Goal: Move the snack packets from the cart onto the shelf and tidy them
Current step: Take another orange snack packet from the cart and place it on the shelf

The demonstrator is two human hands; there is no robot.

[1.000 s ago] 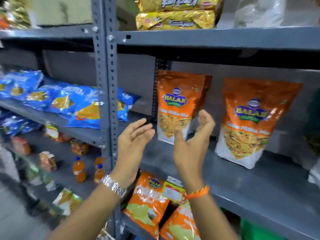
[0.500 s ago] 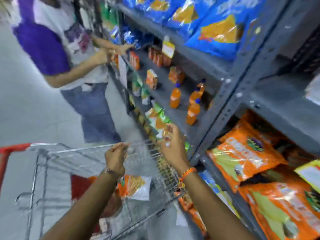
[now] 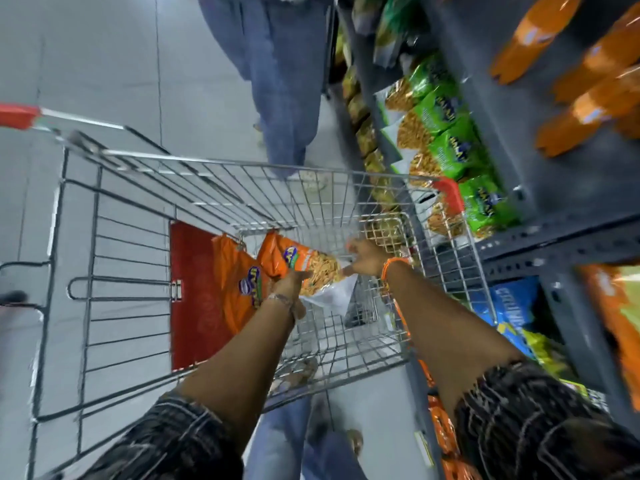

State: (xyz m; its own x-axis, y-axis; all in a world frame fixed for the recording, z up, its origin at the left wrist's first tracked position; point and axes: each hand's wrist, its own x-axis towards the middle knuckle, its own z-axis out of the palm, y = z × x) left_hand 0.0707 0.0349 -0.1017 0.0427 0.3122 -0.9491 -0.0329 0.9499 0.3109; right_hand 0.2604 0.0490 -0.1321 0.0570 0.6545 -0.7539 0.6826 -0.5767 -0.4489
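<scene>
Inside the wire cart [image 3: 104, 258], both hands grasp one orange snack packet [image 3: 304, 268]: the left hand [image 3: 289, 287] at its near edge, the right hand [image 3: 365, 259] at its right end; a second orange packet [image 3: 235, 282] lies just left, and the grey shelf [image 3: 568, 237] stands to the right

Both arms reach down — left hand [image 3: 289, 284] and right hand [image 3: 365, 259] seemingly gripping

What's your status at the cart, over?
Both hands down in the cart. Left hand and right hand on an orange snack packet. Second orange packet beside it. Bystander's legs beyond the cart.
</scene>
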